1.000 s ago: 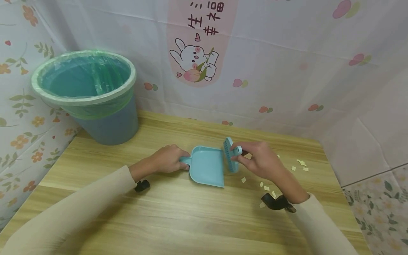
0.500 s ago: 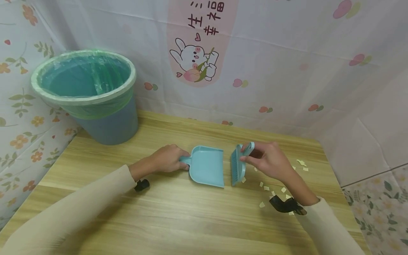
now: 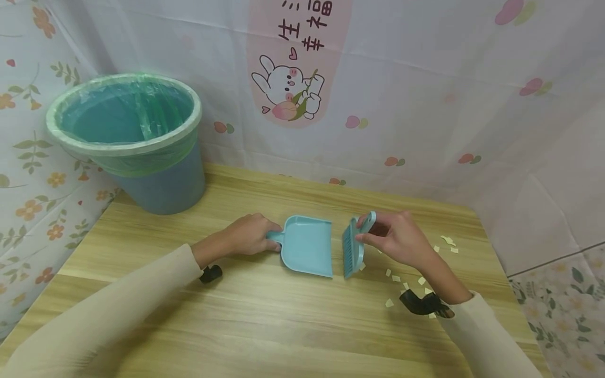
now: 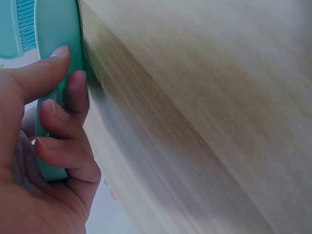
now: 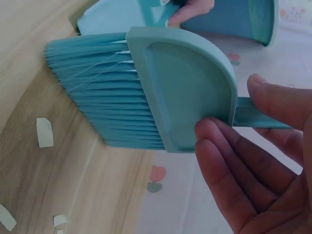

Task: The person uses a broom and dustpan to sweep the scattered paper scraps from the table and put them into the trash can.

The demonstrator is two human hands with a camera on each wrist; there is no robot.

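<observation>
On the table (image 3: 264, 325), head view: I see the left hand (image 3: 250, 234) grasping the dustpan (image 3: 307, 245), the right hand (image 3: 397, 237) the brush (image 3: 357, 248) just right of it. Left wrist: fingers (image 4: 73, 153) curl round the handle (image 4: 51, 171). Right wrist: paper scraps (image 5: 45, 132) near the bristles (image 5: 105, 92).

Head camera, one: set high, facing forward and down, farthest off, covering table (image 3: 264, 325) and bin (image 3: 163, 189).
Left wrist camera, one: close at the left hand (image 4: 56, 148), tipped so the table slants.
Right wrist camera, one: close at the right hand (image 5: 265, 168), looking past brush (image 5: 185, 92) toward dustpan (image 5: 117, 19) and bin.
Shared by all three: table, brush, dustpan.
</observation>
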